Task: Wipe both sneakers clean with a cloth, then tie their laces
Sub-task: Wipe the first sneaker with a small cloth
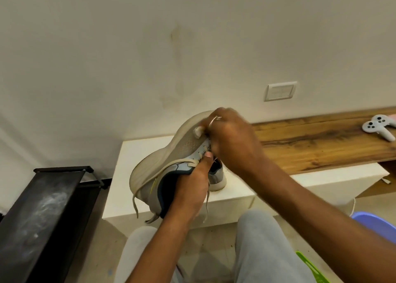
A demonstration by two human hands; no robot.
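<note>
Over the white counter [237,191], head view: gripping the lifted sneaker [162,160] in both hands, sole turned up and leftward, heel end hanging nearest the knees. Clasping the collar with the left hand [192,186], thumb pressing beside the eyelets. Curling the right hand [231,139] over the forefoot, fingertips bearing on the sole edge. Not seeing any cloth; possibly bunched under the right palm, cannot tell.

Risks, as judged:
- Leaving the laces [135,203] dangling untied, so risking a snag on a finger or an end sliding out of an eyelet while turning the shoe.
- Holding it clear of any support, so risking a slip and a drop onto the second sneaker [217,180], which is sitting on the white counter just behind, mostly hidden.
- Tilting the sole this way, so possibly shedding grit onto the counter top or the grey trousers [257,239].

Surroundings:
- Sitting low before the white counter.
- Noting a wooden counter [321,145] adjoining it on the right, carrying a white game controller [378,126].
- Noting behind both a cream wall [107,57], showing a faint vertical stain and a switch plate [279,90].
- Noting at left a dusty black rack [42,207].
- Glimpsing at lower right a purple plastic thing [375,224] and a green object [308,263], both too cropped for naming.
</note>
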